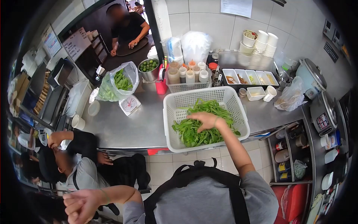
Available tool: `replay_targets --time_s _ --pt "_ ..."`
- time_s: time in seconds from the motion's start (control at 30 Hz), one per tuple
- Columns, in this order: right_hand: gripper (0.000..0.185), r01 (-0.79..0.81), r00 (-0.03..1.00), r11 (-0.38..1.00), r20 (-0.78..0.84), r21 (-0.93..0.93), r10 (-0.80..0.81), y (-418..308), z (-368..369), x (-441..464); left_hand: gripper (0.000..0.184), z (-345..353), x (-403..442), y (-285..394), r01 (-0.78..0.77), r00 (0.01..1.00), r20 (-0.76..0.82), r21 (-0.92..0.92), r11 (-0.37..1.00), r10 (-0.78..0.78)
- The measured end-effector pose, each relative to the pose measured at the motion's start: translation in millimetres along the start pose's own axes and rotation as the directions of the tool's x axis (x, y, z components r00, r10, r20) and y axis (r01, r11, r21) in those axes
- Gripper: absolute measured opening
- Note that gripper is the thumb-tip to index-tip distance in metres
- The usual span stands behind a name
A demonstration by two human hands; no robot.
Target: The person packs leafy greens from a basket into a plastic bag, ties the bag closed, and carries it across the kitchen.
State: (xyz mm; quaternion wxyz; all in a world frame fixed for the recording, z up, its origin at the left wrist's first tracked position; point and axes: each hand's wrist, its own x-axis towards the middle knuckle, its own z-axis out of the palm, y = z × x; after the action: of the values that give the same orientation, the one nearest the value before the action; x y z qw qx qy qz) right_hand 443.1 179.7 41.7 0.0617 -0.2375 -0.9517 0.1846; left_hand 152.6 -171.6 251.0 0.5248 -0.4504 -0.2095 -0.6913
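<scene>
A: Where do the greens (194, 137) lie?
B: Loose pile inside the white basket (244, 130), centre of the frame. The basket sits on the steel counter (121, 130), at its near edge.

A: Right hand (205, 121)?
B: Comes in from the lower right, palm down over the middle of the pile. Fingers point left, thumb apart from them and angled down. Grip is apart, not clamped on any stem.

A: Greens relative to that grip?
B: Under the palm, and out on all sides: leaves above the fingers, the thickest part below the thumb, more at right beneath the wrist. Exact contact under the palm is hidden.

A: Left hand (79, 205)?
B: Lower left of the frame, well apart from the basket. Fingers curled in, grip together; nothing seen in it.

A: Things about the basket?
B: Upper left of it, a dial scale (130, 105), with an open clear bag (106, 87) of leaves just behind. Metal bowl (150, 75) of green fruit near the bag. Directly behind the basket, a bin (188, 87) of sauce bottles (190, 77). Upper right, a row of food trays (250, 77).

A: Others present?
B: One seated person (84, 173) at lower left; another (128, 30) beyond the opening, upper left.
</scene>
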Motion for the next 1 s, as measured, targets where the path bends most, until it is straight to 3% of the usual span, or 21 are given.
replay_targets --time_s 0.03,0.13,0.17,0.23,0.33,0.4,0.47,0.63,0.7,0.77,0.8,0.9,1.0 --pt "0.085 0.066 0.997 0.973 0.045 -0.221 -0.057 -4 23 8 0.038 -3 -13 -2 -0.006 0.999 0.053 0.061 0.998 0.003" --pt "0.091 0.046 0.999 0.875 0.003 -0.482 -0.051 -31 45 19 0.044 0 -52 -1 0.059 0.952 0.290 0.146 0.987 -0.100" --pt "0.087 0.020 0.992 0.930 0.125 -0.367 0.028 -26 57 32 0.047 16 -58 6 0.149 0.887 0.423 0.119 0.982 -0.186" --pt "0.079 -0.090 0.916 0.986 0.376 -0.144 0.138 4 80 68 0.045 22 -72 11 0.255 0.815 0.517 0.085 0.963 -0.261" --pt "0.059 -0.121 0.949 0.993 0.296 0.016 0.110 27 55 77 0.040 12 -78 17 0.289 0.720 0.603 0.192 0.938 -0.345" --pt "0.044 -0.002 0.994 0.970 0.108 0.241 -0.025 41 26 75 0.037 2 -83 19 0.365 0.675 0.591 0.252 0.896 -0.442" --pt "0.041 0.064 0.997 0.936 0.015 0.346 -0.073 44 -10 68 0.035 -5 -88 22 0.430 0.628 0.571 0.312 0.848 -0.528" --pt "0.039 0.056 0.986 0.834 -0.164 0.549 0.041 36 -75 45 0.033 -10 -106 32 0.531 0.506 0.523 0.438 0.725 -0.686" --pt "0.037 0.077 0.943 0.839 -0.313 0.539 0.115 42 -80 35 0.024 -4 -109 36 0.588 0.407 0.538 0.464 0.663 -0.738" --pt "0.037 0.077 0.943 0.819 -0.308 0.569 0.125 44 -97 26 0.018 6 -111 36 0.634 0.298 0.550 0.497 0.593 -0.780" --pt "0.036 0.022 0.954 0.766 -0.242 0.643 0.176 42 -106 22 0.011 11 -112 36 0.639 0.245 0.576 0.509 0.577 -0.780" --pt "0.035 0.105 0.912 0.825 -0.384 0.556 0.143 22 -133 12 0.019 30 -118 32 0.587 0.213 0.752 0.411 0.697 -0.623" --pt "0.039 0.141 0.860 0.833 -0.484 0.535 0.165 14 -149 8 0.008 41 -127 30 0.535 0.132 0.859 0.358 0.766 -0.494"
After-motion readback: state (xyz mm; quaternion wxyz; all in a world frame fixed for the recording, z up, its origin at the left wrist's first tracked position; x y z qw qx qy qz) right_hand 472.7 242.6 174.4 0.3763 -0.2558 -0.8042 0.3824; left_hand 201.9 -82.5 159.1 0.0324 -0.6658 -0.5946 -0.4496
